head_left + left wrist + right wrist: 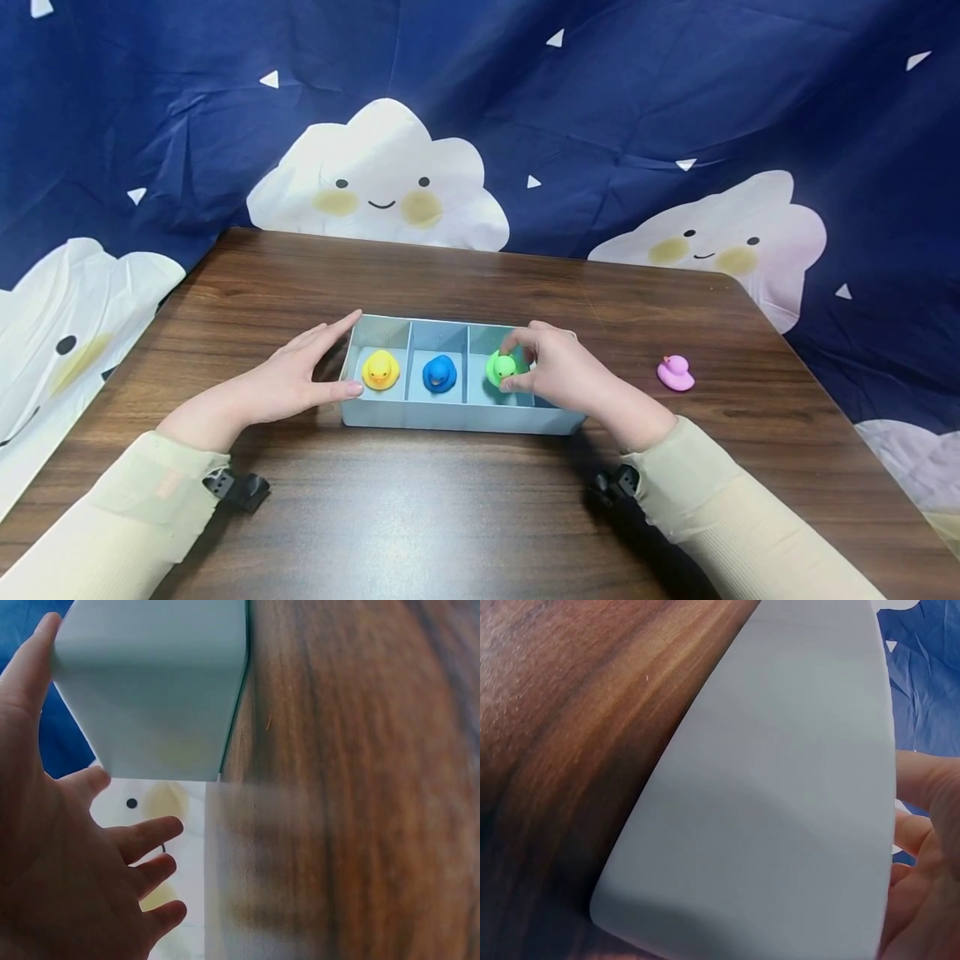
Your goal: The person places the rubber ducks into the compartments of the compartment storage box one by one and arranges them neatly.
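Observation:
A pale blue divided box (457, 417) stands on the table in the head view. From the left, its compartments hold a yellow rubber duck (381, 371), a blue rubber duck (439, 375) and a green rubber duck (497, 367). My right hand (566, 367) reaches over the rim and pinches the green duck between thumb and fingers; it covers most of the rightmost compartment. At the box's left end, my left hand (292, 379) has its fingers extended, thumb and index at the corners. In the right wrist view the box wall (757, 795) hides the fingertips.
To the right of the box, a pink rubber duck (676, 375) sits on the brown wooden table (420, 500). Behind the table hangs a dark blue curtain (600, 100) with white smiling clouds. Black wrist devices (236, 489) show at both sleeve cuffs.

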{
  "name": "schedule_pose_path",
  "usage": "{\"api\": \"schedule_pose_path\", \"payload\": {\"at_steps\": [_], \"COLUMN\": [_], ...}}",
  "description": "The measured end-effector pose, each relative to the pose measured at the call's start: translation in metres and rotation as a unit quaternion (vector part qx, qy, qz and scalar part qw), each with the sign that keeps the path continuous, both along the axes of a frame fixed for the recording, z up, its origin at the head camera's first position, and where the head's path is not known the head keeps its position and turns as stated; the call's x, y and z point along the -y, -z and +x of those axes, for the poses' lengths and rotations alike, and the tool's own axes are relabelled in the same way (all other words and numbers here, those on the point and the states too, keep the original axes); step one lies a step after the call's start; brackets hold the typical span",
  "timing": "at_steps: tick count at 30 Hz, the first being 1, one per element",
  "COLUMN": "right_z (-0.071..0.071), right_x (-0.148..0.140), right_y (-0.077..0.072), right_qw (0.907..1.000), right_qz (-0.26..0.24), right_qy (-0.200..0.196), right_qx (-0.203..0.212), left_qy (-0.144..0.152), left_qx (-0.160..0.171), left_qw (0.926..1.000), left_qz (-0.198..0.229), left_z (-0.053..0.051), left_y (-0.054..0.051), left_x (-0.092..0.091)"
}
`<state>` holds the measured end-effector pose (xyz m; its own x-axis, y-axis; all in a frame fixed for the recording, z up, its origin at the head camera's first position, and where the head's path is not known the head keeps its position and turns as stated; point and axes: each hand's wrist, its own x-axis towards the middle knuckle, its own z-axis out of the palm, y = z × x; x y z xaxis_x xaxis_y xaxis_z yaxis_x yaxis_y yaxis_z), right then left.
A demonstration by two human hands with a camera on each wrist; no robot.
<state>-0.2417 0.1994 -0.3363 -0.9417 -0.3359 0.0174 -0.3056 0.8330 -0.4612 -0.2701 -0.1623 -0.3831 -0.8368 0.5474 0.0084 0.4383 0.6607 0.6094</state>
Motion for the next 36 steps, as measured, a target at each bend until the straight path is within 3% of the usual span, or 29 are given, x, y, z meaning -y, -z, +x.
{"api": "schedule_pose_path", "payload": {"at_steps": [10, 21, 36], "right_z": [0.0, -0.003, -0.007], "right_x": [-0.001, 0.003, 0.011], "right_y": [0.004, 0.008, 0.012], "right_qw": [0.9992, 0.9967, 0.9913], "right_qz": [0.039, 0.07, 0.082], "right_qy": [0.004, 0.041, 0.094], "right_qx": [0.01, 0.008, 0.043], "left_qy": [-0.003, -0.005, -0.004], "left_qx": [-0.003, 0.001, 0.002], "left_qw": [1.0, 1.0, 1.0], "left_qz": [0.001, 0.0, 0.0], "left_z": [0.0, -0.001, 0.0], "left_y": [0.002, 0.003, 0.001], "left_x": [0.001, 0.001, 0.001]}}
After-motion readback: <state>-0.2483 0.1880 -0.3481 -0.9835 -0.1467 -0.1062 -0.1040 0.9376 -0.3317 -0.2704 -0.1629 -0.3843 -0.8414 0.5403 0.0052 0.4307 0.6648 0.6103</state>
